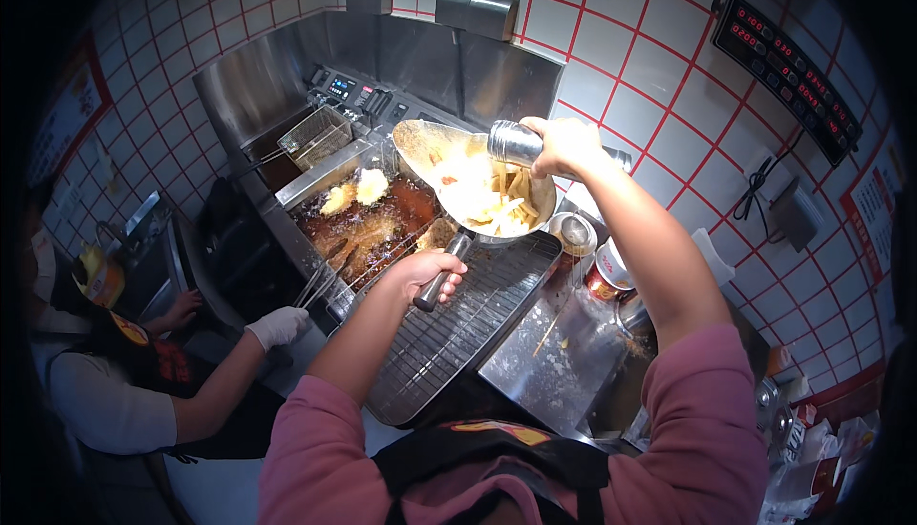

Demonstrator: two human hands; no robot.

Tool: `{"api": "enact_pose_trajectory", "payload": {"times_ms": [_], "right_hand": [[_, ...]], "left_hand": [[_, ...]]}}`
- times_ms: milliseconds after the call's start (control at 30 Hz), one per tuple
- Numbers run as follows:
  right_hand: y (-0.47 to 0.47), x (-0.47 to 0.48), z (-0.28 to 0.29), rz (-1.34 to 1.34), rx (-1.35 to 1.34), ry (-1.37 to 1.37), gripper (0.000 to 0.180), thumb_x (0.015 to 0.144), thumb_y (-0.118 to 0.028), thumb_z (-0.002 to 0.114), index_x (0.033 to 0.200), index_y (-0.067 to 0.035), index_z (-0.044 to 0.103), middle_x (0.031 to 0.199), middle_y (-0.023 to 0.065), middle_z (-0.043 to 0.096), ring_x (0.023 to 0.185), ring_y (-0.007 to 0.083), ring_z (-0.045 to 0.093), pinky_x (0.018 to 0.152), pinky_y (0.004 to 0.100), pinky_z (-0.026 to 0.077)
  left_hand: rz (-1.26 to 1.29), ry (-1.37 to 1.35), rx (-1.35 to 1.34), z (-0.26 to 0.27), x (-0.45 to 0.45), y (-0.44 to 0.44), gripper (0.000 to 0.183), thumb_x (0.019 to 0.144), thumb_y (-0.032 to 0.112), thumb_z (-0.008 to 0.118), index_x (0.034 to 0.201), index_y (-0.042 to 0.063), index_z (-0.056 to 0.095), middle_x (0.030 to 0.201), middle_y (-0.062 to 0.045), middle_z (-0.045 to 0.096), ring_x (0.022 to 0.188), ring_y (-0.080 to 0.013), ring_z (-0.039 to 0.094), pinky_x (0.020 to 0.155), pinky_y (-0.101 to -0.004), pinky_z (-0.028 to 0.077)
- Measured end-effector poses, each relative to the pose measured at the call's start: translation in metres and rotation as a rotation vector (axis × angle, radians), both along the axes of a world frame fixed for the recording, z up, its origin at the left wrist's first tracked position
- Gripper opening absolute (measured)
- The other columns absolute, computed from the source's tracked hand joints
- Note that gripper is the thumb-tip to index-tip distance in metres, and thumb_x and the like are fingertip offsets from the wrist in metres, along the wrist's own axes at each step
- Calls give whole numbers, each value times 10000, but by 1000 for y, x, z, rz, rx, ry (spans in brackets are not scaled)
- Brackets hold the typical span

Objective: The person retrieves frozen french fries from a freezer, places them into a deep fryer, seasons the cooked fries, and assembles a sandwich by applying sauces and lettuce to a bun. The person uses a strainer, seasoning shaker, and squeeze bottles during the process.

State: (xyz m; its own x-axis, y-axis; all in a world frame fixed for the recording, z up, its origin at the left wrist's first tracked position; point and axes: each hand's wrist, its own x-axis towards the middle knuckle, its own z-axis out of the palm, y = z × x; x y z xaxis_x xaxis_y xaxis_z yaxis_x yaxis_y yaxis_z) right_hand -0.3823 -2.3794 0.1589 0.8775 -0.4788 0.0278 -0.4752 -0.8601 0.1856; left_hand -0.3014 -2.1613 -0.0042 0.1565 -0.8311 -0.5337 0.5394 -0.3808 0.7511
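My left hand (435, 275) grips the dark handle of a metal scoop (412, 136), which I hold raised above the inner end of a wire rack. Pale fries or strips of fried food (517, 202) lie in the scoop, partly washed out by glare. Over the scoop, my right hand (566, 147) is closed around a cylindrical steel shaker (514, 144), tilted with one end toward the food. Whether anything falls from the shaker cannot be made out.
Left of the scoop, battered pieces (358, 192) fry in the hot oil (412, 202). A co-worker's gloved hand (278, 328) holds tongs (326, 278) over it. A wire rack on a tray (458, 324) lies below my arms. Right stand a strainer (574, 230) and a paper tub (612, 267).
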Motion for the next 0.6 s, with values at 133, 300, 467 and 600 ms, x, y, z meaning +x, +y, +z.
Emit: {"api": "enact_pose_trajectory", "payload": {"times_ms": [133, 300, 467, 600], "right_hand": [[-5, -12, 3, -71, 53, 115, 802, 514, -273, 761, 1258, -311, 465, 1072, 28, 621, 1034, 231, 572, 809, 436, 434], [-48, -42, -20, 80, 613, -415, 731, 523, -198, 717, 1216, -162, 487, 1003, 90, 614, 968, 228, 574, 826, 399, 445], [-28, -80, -13, 121, 1117, -895, 698, 562, -78, 690, 1216, -63, 447, 976, 81, 557, 866, 169, 563, 744, 302, 477], [-24, -121, -4, 28, 1154, -950, 747, 575, -63, 690, 1263, -64, 399, 961, 88, 560, 849, 174, 574, 729, 313, 478]], "left_hand": [[28, 84, -11, -2, 9, 5, 113, 807, 106, 557, 738, 72, 475, 577, -20, 504, 446, -105, 469, 392, -265, 414], [162, 6, 26, 9, 8, 2, 122, 814, 100, 547, 739, 71, 455, 574, -15, 496, 445, -101, 465, 396, -264, 425], [164, 114, -136, -5, 40, 32, 113, 818, 113, 537, 806, 99, 425, 585, 5, 464, 441, -81, 420, 392, -238, 372], [221, 55, 44, -3, 40, 24, 95, 839, 99, 511, 831, 61, 425, 589, 1, 455, 435, -74, 415, 367, -218, 369]]}}
